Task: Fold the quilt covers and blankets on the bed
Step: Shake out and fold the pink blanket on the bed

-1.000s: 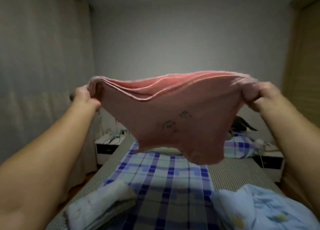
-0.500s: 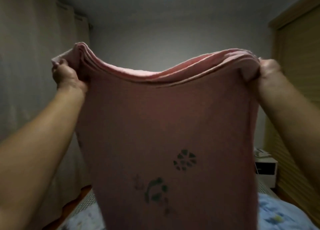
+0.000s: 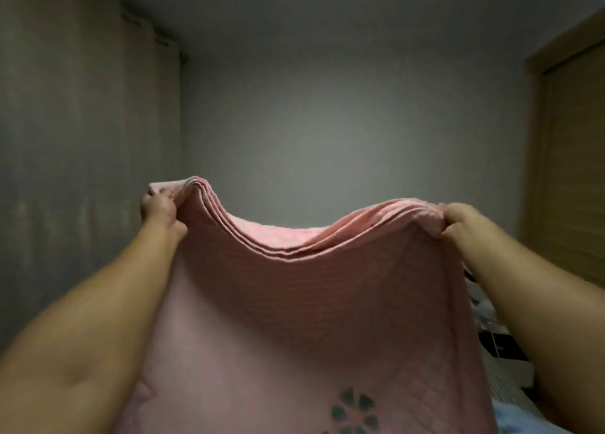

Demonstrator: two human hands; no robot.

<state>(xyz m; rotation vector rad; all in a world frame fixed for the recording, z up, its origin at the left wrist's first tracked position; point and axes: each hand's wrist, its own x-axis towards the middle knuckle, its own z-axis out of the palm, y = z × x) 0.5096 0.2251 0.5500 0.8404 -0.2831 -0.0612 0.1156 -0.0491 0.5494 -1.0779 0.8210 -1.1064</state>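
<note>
A pink blanket (image 3: 311, 309) with a dark flower print hangs in front of me, folded into several layers along its sagging top edge. My left hand (image 3: 162, 212) grips the upper left corner, fingers curled round the stacked layers. My right hand (image 3: 460, 220) grips the upper right corner the same way. Both arms reach forward and up. The cloth hangs down past the bottom of the frame and hides nearly all of the bed.
A curtain (image 3: 82, 155) covers the left wall and a wooden wardrobe (image 3: 569, 158) stands at the right. A white bedside table (image 3: 501, 351) shows past my right arm. A strip of light blue bedding (image 3: 517, 424) lies at the bottom right.
The blanket swung from a raised, flaring sheet to hanging straight down. My hands rose high half a second ago and have since lowered, and the cloth now hides the checked bed.
</note>
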